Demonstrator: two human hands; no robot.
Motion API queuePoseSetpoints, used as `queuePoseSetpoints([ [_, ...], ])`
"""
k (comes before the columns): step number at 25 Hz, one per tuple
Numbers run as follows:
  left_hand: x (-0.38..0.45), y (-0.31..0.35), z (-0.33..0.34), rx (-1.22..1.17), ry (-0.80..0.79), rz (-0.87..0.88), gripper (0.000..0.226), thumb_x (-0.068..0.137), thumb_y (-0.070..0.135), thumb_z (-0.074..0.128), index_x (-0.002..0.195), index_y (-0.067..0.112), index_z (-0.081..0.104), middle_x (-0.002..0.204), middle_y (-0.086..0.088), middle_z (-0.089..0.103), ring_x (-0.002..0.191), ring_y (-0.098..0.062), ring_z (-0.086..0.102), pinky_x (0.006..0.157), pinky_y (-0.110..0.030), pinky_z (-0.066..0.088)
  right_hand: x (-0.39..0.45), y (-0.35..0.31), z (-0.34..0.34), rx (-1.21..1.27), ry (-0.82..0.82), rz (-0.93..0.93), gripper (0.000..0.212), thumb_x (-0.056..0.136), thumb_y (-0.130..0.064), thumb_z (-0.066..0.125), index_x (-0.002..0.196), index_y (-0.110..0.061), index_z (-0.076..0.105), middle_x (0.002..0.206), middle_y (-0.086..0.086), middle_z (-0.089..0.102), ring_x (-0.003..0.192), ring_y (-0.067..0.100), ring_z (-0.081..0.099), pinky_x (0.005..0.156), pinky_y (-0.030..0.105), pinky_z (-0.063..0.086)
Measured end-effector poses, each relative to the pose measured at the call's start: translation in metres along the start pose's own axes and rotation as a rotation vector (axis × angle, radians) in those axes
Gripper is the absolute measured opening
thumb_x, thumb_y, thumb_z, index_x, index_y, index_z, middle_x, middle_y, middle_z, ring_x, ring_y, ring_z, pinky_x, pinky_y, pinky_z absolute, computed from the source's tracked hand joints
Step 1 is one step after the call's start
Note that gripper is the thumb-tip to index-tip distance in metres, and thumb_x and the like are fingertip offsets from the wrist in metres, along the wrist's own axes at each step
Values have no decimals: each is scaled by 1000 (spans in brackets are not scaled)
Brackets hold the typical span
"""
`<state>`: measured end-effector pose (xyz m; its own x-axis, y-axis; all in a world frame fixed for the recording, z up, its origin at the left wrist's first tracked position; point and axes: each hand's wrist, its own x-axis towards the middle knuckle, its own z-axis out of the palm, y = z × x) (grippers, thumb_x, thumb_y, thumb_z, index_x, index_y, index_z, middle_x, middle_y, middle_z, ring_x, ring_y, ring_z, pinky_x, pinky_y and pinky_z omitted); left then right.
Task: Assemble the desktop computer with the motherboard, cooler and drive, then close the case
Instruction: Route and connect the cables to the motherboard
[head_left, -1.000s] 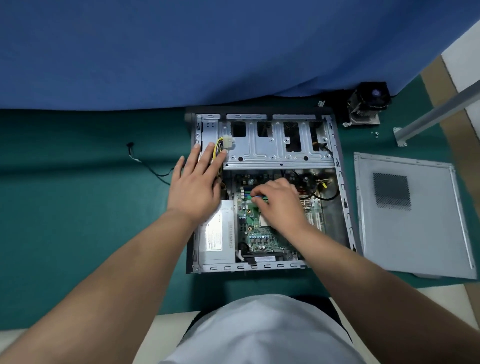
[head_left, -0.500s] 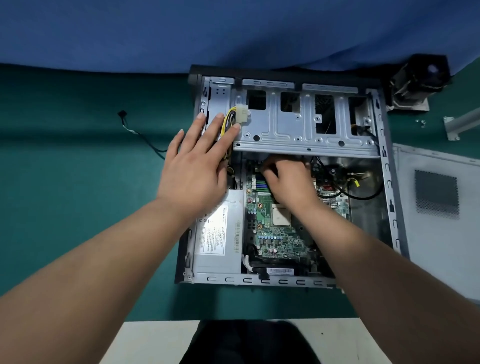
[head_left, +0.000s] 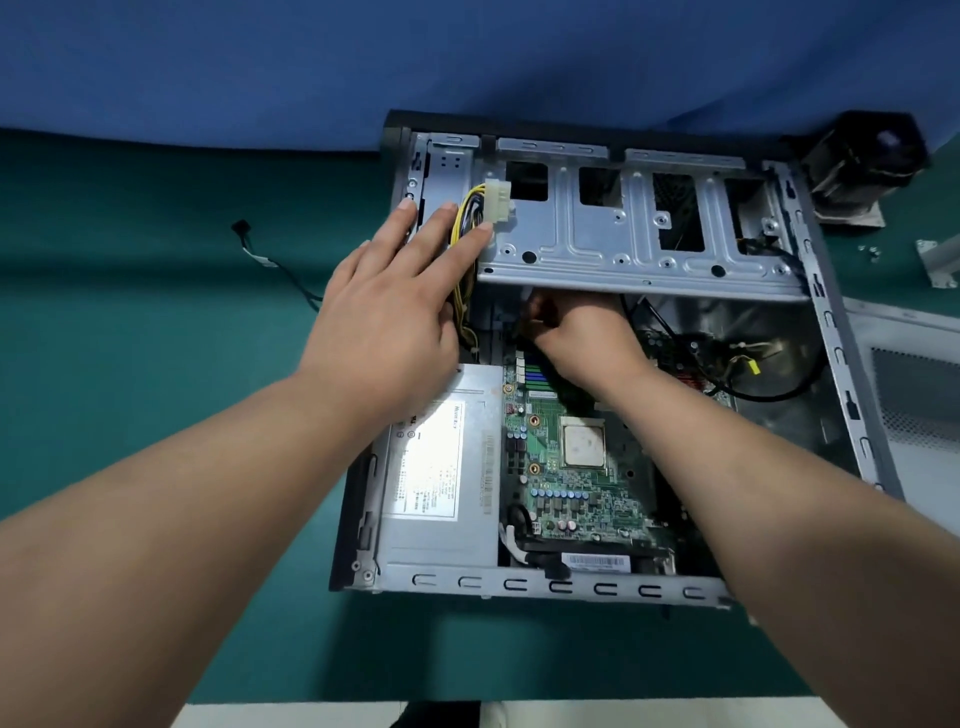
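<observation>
Lying open on the green mat (head_left: 156, 389), the case (head_left: 545, 587) presents its near rail of slotted sheet steel: stiff, probably sharp-edged, best held by the folded rim.

Power supply (head_left: 441, 467), near left compartment: a heavy-looking boxed unit, seated; not a lifting point.

Motherboard (head_left: 576, 499), beside it on the case floor: rigid but fragile, with the bare processor (head_left: 584, 441) exposed; judged safe to hold by the edges only, never by components.

Left hand (head_left: 384, 317): fingers straight and spread, pressing across the yellow cable bundle (head_left: 462, 228) and the case's left wall; it grasps nothing.

Right hand (head_left: 576, 332): reaching under the drive cage (head_left: 639, 244), fingers curled at the board's far edge; whether they pinch a connector cannot be told, being shadowed.

White connector (head_left: 497, 200), resting on the cage: light, on soft springy leads; take it by the plastic shell.

Side panel (head_left: 914, 395), right of the case: thin and likely to flex.

Cooler (head_left: 862, 161), far right, well apart: dense-looking, not yet fitted.
</observation>
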<state>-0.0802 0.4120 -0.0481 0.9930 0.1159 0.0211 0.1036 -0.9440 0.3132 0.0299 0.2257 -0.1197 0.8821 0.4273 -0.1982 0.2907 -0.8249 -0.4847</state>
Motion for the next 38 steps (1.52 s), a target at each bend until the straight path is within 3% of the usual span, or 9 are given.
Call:
queuePoseSetpoints([
  [4,2,-3,2,-24,14,7,75,95,19,45,160,45,18,170,14,12,157,-12,-1,123,-43,15,3,3,2,16,-16,-24,10,91,-24,68,92,-28,59,102,7,68,94,29,62,81,37,54],
  [13,4,-5,4,-69,9,8,77,94,16,44,158,48,17,170,17,11,156,-8,-2,123,-43,14,5,3,4,54,39,-48,7,91,-24,70,93,-19,65,95,8,68,89,30,62,80,40,54],
  [18,3,-4,3,-70,11,6,77,94,16,44,159,48,18,170,17,11,156,-8,-2,123,-44,15,5,4,4,33,42,-71,8,87,-22,72,88,-21,64,90,2,66,87,26,60,73,33,48],
  [21,4,-3,2,-75,9,8,77,93,16,45,159,47,19,169,17,11,156,-9,-2,124,-43,15,4,0,4,-1,37,-122,8,86,-20,69,87,-20,61,92,2,67,90,27,61,78,35,51],
  [27,3,-2,0,-80,0,-2,78,94,15,45,159,48,19,169,18,10,156,-7,-3,124,-42,14,3,-1,2,5,-26,-88,13,89,-25,73,102,-25,73,90,-6,67,85,15,61,62,12,40],
  [30,3,-2,0,-85,-3,-5,78,93,14,46,158,48,19,169,19,10,156,-6,-3,123,-42,14,6,-3,3,-37,-51,-88,14,91,-27,71,105,-25,74,104,0,73,97,21,65,77,24,48],
  [35,3,-2,0,-92,-3,-6,78,93,14,46,158,48,20,169,19,11,156,-7,-3,124,-42,14,6,-7,6,-127,-62,-105,17,92,-28,66,107,-28,73,109,2,73,103,27,64,85,35,56],
  [38,4,-2,0,-97,-5,-1,78,93,14,46,159,47,21,169,17,12,156,-9,-2,126,-42,14,5,-10,7,-106,-39,-99,16,91,-26,67,104,-27,77,107,2,74,99,27,66,84,34,56],
])
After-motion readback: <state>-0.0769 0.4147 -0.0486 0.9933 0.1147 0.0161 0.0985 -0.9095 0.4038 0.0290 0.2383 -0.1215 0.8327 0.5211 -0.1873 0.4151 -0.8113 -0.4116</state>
